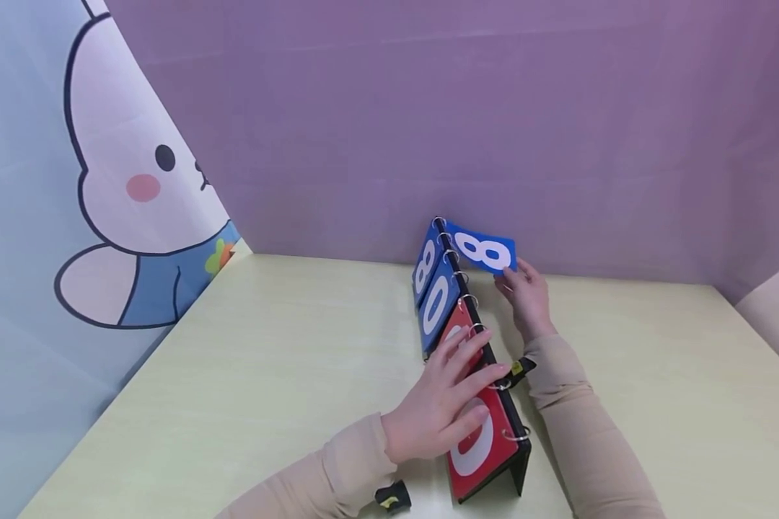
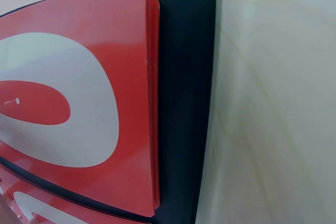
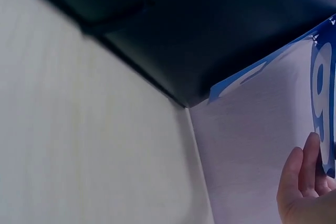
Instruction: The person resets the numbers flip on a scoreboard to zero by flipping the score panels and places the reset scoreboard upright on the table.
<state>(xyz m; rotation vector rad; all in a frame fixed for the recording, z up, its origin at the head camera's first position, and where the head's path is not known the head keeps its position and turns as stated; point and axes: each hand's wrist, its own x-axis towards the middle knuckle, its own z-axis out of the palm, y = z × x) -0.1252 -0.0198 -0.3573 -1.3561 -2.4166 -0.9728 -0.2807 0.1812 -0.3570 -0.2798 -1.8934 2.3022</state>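
A black tent-shaped flip scoreboard stands on the table, with number cards hung on metal rings along its ridge. My right hand pinches the lower edge of a blue number card, swung out over the far right side; its face toward me reads 8. In the right wrist view, the fingers are at this card, whose other side shows a 9. My left hand lies with spread fingers over the red cards and ridge, partly covering them. A red 0 card fills much of the left wrist view.
On the scoreboard's left slope hang a blue 8 card and a blue 0 card. Another blue card hangs on the back side. A purple curtain rises behind the pale table; a cartoon-printed cloth hangs at left.
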